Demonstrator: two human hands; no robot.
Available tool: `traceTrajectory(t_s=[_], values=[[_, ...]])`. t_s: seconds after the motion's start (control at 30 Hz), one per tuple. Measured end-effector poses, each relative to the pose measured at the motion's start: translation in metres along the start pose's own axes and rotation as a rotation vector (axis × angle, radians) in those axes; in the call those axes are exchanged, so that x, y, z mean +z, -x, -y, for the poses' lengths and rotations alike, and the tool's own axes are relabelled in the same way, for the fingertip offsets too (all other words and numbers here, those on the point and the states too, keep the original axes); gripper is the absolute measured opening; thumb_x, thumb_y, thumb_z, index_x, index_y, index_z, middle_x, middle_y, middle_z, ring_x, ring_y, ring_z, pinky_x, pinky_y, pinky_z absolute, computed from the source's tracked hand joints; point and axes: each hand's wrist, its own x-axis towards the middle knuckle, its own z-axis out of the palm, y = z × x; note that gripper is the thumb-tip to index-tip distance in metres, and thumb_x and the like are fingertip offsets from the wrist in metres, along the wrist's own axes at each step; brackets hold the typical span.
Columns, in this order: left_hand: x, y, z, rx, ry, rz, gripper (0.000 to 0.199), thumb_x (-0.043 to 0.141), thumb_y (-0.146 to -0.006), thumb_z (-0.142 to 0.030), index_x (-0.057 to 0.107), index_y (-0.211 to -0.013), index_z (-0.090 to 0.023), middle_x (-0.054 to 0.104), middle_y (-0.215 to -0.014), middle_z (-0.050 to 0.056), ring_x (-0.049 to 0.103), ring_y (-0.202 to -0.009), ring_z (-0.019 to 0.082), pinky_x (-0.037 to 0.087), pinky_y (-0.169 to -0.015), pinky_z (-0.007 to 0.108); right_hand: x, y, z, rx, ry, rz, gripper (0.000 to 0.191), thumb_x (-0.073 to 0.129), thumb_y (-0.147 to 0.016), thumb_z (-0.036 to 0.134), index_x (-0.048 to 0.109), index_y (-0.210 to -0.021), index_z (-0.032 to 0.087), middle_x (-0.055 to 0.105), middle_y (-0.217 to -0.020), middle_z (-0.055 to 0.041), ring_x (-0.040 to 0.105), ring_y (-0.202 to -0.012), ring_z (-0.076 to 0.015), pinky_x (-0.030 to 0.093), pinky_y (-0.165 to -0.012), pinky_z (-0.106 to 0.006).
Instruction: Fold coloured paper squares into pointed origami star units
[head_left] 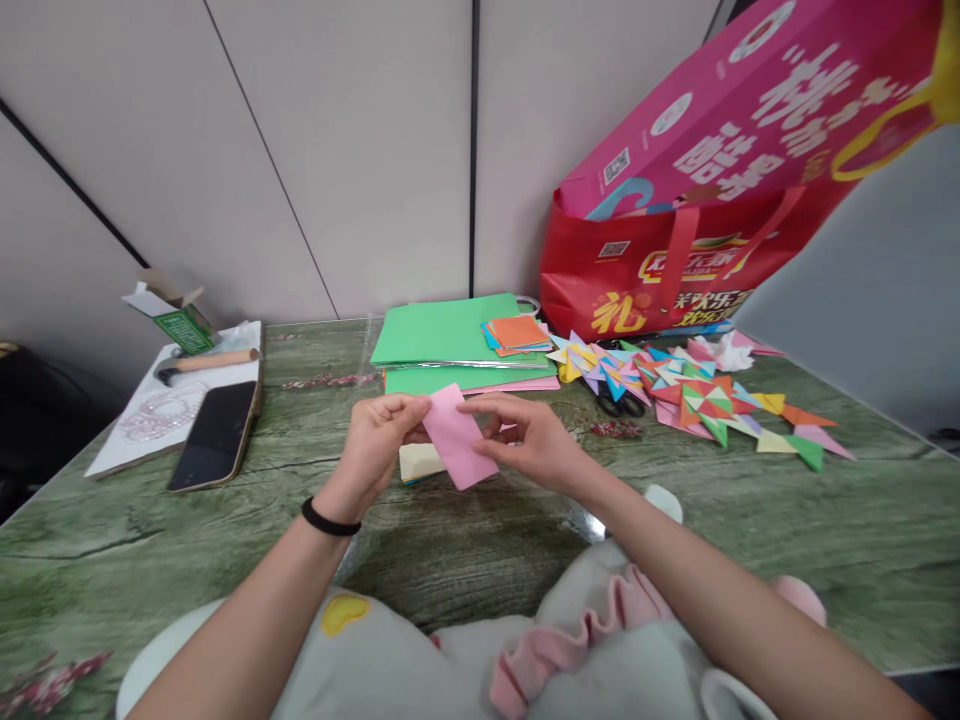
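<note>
Clock read from the sheet in hand. At nine o'clock lay a black smartphone (pixel 214 437); a claw hammer (pixel 206 362) and a green-and-white carton (pixel 184 325) sat toward ten. The left hand (pixel 381 432) had the pink paper rectangle (pixel 460 440) pinched between thumb and fingers at its ten o'clock edge. That rectangle was up above the table (pixel 315 560), tilted, just beyond the person's lap, with pale yellow paper (pixel 420 462) just past its eight o'clock side. Handling, judged by look: near weightless, thin, flexible — likely to crease or bend if squeezed, not slippery, easily torn at an edge. Best hold: light fingertip pinch on edges or corners, middle left free. Couldn't tell if it was one layer or folded. A green paper stack (pixel 442 325) with small orange-topped squares (pixel 517 332) lay at twelve to one o'clock. The right hand (pixel 536 440) had its index finger and thumb at the sheet's one-to-three o'clock side — touching, seemingly, but couldn't tell if gripping. Past it, near three o'clock, lay black scissors (pixel 621 403) and folded origami pieces (pixel 706 400); a red gift bag (pixel 592 265) stood at two.
</note>
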Motion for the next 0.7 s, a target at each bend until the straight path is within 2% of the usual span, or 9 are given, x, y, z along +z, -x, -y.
traceTrajectory(t_s=[0.1,0.2,0.3,0.5,0.7], values=[[-0.0001,-0.0003,0.0013,-0.019,0.008,0.020,0.028,0.072,-0.060,-0.036,0.064,-0.067,-0.010,0.066,-0.060,0.003,0.060,-0.055,0.013,0.051,-0.060,0.027,-0.0002,-0.0004,-0.0008,0.016,-0.024,-0.015,0.039,0.061,-0.067,0.017,0.062,-0.105,0.025,0.055,-0.112,-0.0052,0.049,-0.063,-0.0065,0.046,-0.053,-0.020],[0.0006,0.0004,0.0041,-0.111,-0.016,0.139,0.031,0.071,-0.062,-0.038,0.066,-0.073,-0.010,0.068,-0.065,0.006,0.062,-0.058,0.015,0.051,-0.061,0.029,-0.0008,-0.0014,-0.0025,0.043,-0.051,-0.057,0.040,0.062,-0.066,0.018,0.062,-0.106,0.023,0.055,-0.110,-0.0058,0.049,-0.063,-0.0062,0.044,-0.050,-0.019],[0.0027,0.0023,0.0066,-0.195,-0.086,0.233,0.031,0.072,-0.061,-0.037,0.067,-0.070,-0.008,0.068,-0.062,0.007,0.063,-0.057,0.016,0.052,-0.059,0.030,-0.0008,-0.0025,-0.0026,0.076,-0.078,-0.109,0.042,0.064,-0.064,0.017,0.061,-0.106,0.020,0.057,-0.104,-0.0062,0.048,-0.060,-0.0051,0.041,-0.046,-0.017],[0.0054,0.0040,0.0081,-0.158,-0.098,0.201,0.028,0.072,-0.060,-0.037,0.066,-0.062,-0.009,0.066,-0.057,0.005,0.062,-0.054,0.015,0.052,-0.059,0.029,0.0006,-0.0033,-0.0003,0.093,-0.128,-0.130,0.044,0.066,-0.063,0.020,0.061,-0.106,0.021,0.060,-0.096,-0.0050,0.049,-0.058,-0.0056,0.038,-0.042,-0.016],[0.0047,0.0044,0.0090,-0.259,-0.134,0.368,0.035,0.069,-0.062,-0.043,0.069,-0.068,-0.009,0.069,-0.064,0.009,0.066,-0.061,0.019,0.054,-0.061,0.031,-0.0012,-0.0037,-0.0025,0.068,-0.118,-0.181,0.043,0.067,-0.063,0.021,0.061,-0.106,0.022,0.058,-0.101,-0.0055,0.050,-0.061,-0.0070,0.043,-0.045,-0.018]])
